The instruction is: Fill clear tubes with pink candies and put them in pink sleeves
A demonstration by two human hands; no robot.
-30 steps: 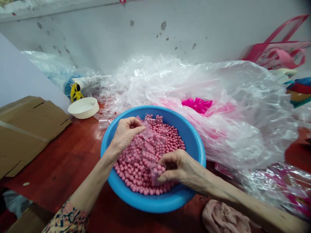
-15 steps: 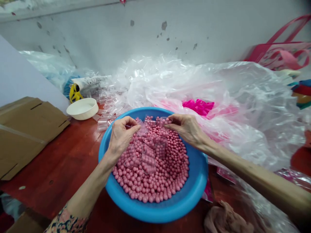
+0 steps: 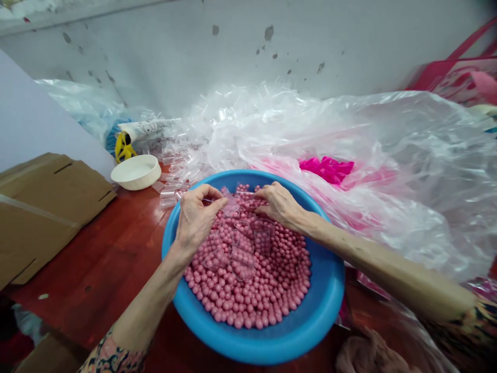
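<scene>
A blue basin [image 3: 330, 311] holds a heap of round pink beads [image 3: 248, 303], with several small clear plastic cases [image 3: 243, 254] lying on them. Over the far left part of the heap, my left hand [image 3: 198, 210] pinches a clear plastic case [image 3: 231, 204] between thumb and fingertips. My right hand [image 3: 281, 207] is low over the far side of the beads, its thumb and fingers curled. What its fingertips grip, if anything, is not clear. Just left of them another clear case [image 3: 244, 194] rests on the beads.
Behind the basin lie clear plastic sheeting [image 3: 388, 124], a pile of clear plastic pieces [image 3: 233, 109] and bright pink material [image 3: 328, 170]. A white round dish [image 3: 135, 178] and a cardboard box [image 3: 50, 207] stand left on the red table [image 3: 93, 259]. A brownish cloth [image 3: 373, 355] lies front right.
My right hand has moved left and down towards the beads, closer to my left hand. My left hand still pinches the clear case. The camera view has shifted slightly.
</scene>
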